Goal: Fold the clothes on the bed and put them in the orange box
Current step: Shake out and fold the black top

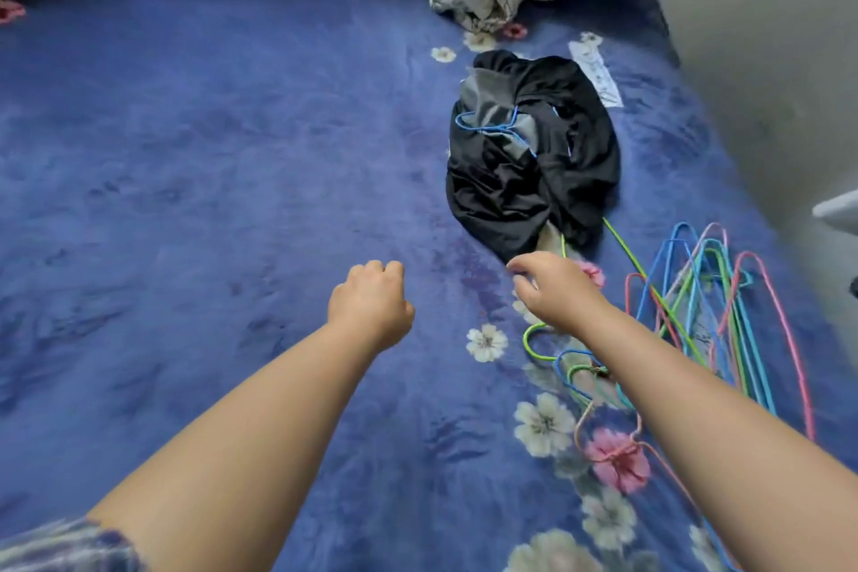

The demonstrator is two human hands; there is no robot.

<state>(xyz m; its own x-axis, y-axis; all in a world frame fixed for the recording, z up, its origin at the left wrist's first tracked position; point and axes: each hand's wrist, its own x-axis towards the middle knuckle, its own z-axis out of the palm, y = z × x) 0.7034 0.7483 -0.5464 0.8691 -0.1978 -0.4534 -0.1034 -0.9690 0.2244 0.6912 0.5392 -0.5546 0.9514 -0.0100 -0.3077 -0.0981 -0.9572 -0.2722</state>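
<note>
Just ahead of the right hand (pixel 552 288) lies the black clothes heap (pixel 534 153), stretching away from it. That hand's fingers are loosely curled, empty. The left hand (pixel 371 297), farther off, is fisted on nothing.

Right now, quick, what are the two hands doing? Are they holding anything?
Left hand: fingers curled into a fist, holding nothing.
Right hand: fingers loosely bent, holding nothing, just short of the black clothes.
</note>
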